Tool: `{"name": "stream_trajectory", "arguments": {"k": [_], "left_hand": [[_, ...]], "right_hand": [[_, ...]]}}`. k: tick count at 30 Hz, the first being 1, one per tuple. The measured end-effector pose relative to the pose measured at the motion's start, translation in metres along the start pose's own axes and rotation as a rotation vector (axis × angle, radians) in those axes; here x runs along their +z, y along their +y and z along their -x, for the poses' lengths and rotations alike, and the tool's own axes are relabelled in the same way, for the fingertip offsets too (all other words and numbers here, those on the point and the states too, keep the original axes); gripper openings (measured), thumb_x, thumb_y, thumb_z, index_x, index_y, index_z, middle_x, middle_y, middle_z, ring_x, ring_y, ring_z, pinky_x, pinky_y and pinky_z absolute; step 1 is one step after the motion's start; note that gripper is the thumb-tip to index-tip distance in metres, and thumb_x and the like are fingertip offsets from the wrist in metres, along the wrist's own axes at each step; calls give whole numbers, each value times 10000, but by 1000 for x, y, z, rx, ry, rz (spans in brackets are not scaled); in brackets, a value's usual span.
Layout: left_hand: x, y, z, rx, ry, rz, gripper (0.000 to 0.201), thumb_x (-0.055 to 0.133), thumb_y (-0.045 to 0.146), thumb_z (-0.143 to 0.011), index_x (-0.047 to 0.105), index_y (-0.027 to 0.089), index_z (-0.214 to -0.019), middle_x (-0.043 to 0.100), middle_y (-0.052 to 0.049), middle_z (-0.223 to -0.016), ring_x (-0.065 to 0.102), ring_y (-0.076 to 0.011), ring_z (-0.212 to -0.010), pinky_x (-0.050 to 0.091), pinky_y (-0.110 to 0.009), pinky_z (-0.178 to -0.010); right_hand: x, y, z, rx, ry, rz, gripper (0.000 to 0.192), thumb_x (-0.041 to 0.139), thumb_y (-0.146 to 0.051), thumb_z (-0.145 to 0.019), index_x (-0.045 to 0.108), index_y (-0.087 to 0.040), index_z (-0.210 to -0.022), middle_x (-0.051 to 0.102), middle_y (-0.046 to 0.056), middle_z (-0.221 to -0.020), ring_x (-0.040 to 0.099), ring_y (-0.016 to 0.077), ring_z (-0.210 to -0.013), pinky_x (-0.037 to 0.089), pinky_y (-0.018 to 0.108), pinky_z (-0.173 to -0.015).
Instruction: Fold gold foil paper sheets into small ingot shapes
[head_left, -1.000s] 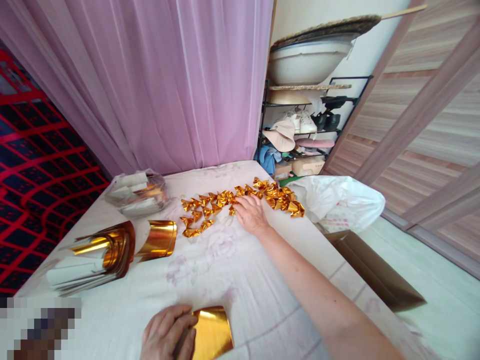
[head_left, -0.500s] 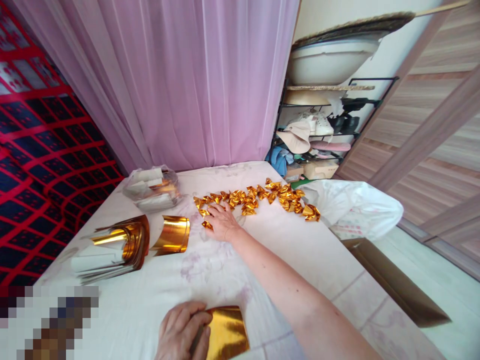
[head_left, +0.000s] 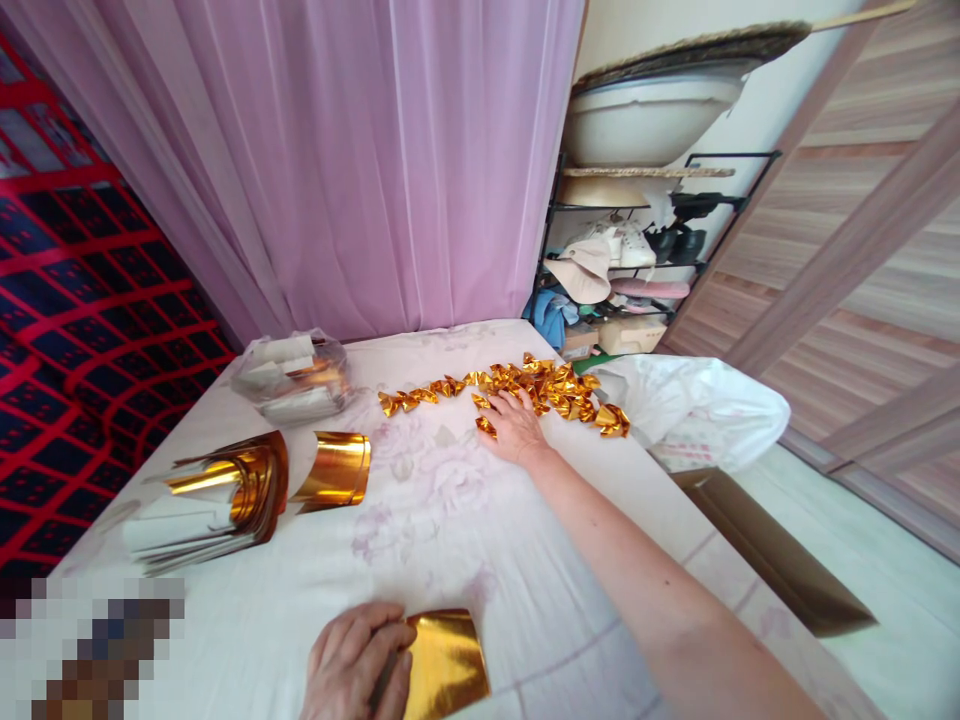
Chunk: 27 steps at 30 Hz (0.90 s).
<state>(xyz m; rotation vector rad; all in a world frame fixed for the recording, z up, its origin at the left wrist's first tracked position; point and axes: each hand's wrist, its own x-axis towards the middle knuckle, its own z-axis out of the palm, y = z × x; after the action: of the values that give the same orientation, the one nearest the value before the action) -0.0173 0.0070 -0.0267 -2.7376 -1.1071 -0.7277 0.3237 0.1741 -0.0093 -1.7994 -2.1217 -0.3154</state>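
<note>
My left hand (head_left: 358,655) rests low on the bed, its curled fingers over the left edge of a gold foil sheet (head_left: 447,660). Farther off, my right hand (head_left: 516,428) lies palm down with fingers spread, holding nothing in a grip. Its fingertips touch several folded gold foil pieces (head_left: 568,385), which lie bunched together beyond it and to its right. A thin line of the same pieces trails off to the left. What lies beneath the right palm is hidden.
A curved stack of gold-faced paper (head_left: 259,490) and a smaller curved gold sheet (head_left: 341,470) lie at the left. Behind them sits a clear plastic bag (head_left: 292,378) of paper. A white plastic bag (head_left: 712,410) and brown cardboard (head_left: 776,550) are beyond the right edge.
My right hand has swept to the right, pushing some folded gold pieces closer to the bunch. My left hand stays on the gold sheet. The view has shifted slightly.
</note>
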Motion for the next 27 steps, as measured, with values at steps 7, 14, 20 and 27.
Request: {"name": "stream_trajectory", "arguments": {"k": [7, 14, 20, 27], "left_hand": [[0, -4, 1, 15, -4, -9, 195, 642, 348, -827, 684, 287, -1007, 726, -11, -1023, 678, -193, -926, 554, -308, -776], [0, -5, 2, 3, -2, 15, 198, 641, 365, -832, 684, 293, -1010, 726, -8, -1025, 679, -194, -929, 553, -311, -775], [1, -5, 2, 15, -2, 7, 190, 639, 362, -832, 684, 293, -1004, 727, -6, -1020, 680, -194, -924, 556, -313, -773], [1, -3, 2, 28, 2, -26, 187, 634, 361, -833, 688, 288, -996, 730, -11, -1002, 681, -191, -917, 552, -302, -784]], "right_hand": [[-8, 45, 16, 29, 28, 65, 378, 555, -375, -825, 708, -224, -1136, 613, 92, -1302, 437, 303, -1259, 123, 489, -1144], [-9, 78, 27, 124, 52, 128, 367, 544, -374, -810, 723, -220, -1091, 612, 92, -1297, 392, 310, -1294, 111, 502, -1139], [-13, 86, 27, 215, 208, 170, 453, 519, -235, -798, 633, -179, -1233, 552, 126, -1368, 384, 304, -1310, 127, 523, -1124], [-10, 15, -8, 14, 206, 41, 387, 511, -269, -858, 630, -200, -1219, 520, 118, -1407, 359, 295, -1337, 85, 526, -1143]]}}
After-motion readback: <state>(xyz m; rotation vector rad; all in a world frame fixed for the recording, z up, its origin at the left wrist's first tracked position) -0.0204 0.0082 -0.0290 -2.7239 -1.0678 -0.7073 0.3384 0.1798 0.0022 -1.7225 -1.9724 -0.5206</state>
